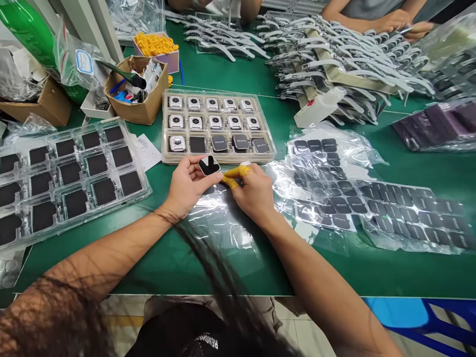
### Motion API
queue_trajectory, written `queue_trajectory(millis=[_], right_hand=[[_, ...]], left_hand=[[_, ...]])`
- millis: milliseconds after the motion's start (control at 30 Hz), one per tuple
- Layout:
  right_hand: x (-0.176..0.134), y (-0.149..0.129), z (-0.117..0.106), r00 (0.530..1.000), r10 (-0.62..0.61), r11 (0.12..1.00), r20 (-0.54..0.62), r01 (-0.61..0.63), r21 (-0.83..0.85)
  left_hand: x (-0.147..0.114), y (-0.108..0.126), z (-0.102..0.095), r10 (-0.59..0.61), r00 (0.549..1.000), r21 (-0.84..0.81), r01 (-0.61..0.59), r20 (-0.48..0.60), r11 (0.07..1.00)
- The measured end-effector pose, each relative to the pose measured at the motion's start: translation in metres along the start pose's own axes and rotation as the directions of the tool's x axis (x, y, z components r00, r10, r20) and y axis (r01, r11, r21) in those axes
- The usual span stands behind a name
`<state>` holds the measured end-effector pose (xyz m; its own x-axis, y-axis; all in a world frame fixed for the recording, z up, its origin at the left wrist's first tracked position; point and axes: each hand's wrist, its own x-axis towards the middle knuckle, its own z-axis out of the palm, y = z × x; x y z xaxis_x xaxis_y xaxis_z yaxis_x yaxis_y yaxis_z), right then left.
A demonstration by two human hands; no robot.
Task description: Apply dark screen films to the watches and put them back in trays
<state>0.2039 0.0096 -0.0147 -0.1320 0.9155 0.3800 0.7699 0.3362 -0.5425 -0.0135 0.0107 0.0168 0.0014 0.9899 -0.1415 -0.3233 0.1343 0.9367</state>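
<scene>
The left hand is pinching a small black square screen in its grip, holding it just above the green worktop, near the tray of watch bodies beyond. The right hand, wearing yellow finger cots, is touching the screen's right edge with its fingertips closed together. Clear bags of black screens are lying to the right.
</scene>
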Motion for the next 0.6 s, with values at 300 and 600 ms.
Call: queue_trajectory(millis=[300,600], right_hand=[[-0.004,-0.001,0.023,0.960,-0.192,0.941,-0.202,0.123,-0.314],[0.005,0.001,0.006,0.994,-0.022,0.989,0.106,0.038,-0.146]], left_hand=[[0.001,0.000,0.000,-0.006,1.000,-0.007,0.006,-0.001,1.000],[0.001,-0.003,-0.003,0.004,1.000,0.067,-0.005,0.021,0.998]])
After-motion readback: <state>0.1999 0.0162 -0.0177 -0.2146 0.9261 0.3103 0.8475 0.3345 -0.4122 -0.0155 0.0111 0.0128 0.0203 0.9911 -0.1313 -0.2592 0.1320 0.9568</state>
